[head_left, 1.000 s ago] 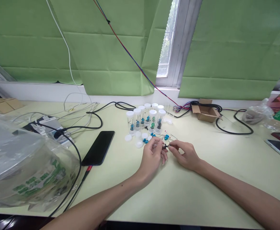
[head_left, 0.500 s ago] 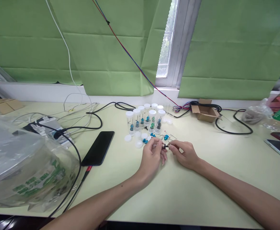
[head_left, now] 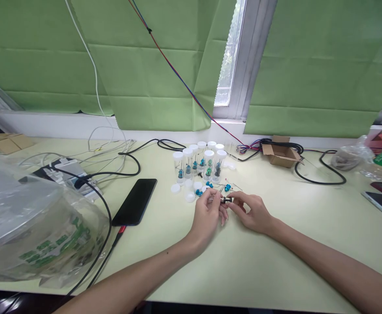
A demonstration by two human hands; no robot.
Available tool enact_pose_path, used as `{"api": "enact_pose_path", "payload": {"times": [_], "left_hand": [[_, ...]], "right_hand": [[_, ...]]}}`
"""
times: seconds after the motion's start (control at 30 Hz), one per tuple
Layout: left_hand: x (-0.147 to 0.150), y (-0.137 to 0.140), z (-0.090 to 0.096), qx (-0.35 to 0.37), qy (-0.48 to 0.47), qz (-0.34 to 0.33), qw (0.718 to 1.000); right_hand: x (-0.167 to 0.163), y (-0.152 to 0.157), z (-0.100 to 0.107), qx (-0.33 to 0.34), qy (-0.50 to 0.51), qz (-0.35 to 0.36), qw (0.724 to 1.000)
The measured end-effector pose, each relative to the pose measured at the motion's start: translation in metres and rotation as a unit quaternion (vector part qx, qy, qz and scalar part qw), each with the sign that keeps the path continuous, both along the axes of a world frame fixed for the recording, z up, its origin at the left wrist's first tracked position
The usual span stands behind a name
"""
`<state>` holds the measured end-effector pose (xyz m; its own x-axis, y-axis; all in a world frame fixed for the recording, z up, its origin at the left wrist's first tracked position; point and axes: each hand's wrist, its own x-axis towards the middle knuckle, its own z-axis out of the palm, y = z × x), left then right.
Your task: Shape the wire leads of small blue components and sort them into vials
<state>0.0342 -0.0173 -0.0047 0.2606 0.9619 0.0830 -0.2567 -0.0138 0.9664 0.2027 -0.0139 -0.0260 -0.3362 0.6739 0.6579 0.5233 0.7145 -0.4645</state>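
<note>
My left hand (head_left: 207, 214) pinches a small black piece with a thin metal shaft (head_left: 224, 200) between thumb and fingers. At the piece's right end, the thumb and index finger of my right hand (head_left: 252, 213) close around its black tip. The piece is too small to name its kind. Just beyond my fingers lie loose blue pieces (head_left: 228, 187) with thin wire-like stems. Behind them stand several clear tubes with white caps (head_left: 208, 166), holding blue, green or black pieces with similar stems. Loose white caps (head_left: 175, 188) lie to the left.
A black phone (head_left: 135, 202) lies left of my hands, near a clear plastic bag (head_left: 47, 226) and a power strip (head_left: 69, 172) with cables. Toward the back right stands an open cardboard box (head_left: 281, 156) with black cable (head_left: 321, 183). Two more phones (head_left: 380, 205) lie far right.
My right thumb and index finger have shifted slightly and parted around the black tip, more of which now shows. My left hand keeps its pinch. The view has moved a little.
</note>
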Motion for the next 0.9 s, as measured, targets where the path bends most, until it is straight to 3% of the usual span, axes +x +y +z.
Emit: {"api": "enact_pose_path", "payload": {"times": [0.9], "left_hand": [[0.0003,-0.0014,0.0010,-0.009,0.016,0.001,1.000]], "right_hand": [[0.0028,0.0050,-0.0023,-0.018,-0.042,-0.021,0.999]]}}
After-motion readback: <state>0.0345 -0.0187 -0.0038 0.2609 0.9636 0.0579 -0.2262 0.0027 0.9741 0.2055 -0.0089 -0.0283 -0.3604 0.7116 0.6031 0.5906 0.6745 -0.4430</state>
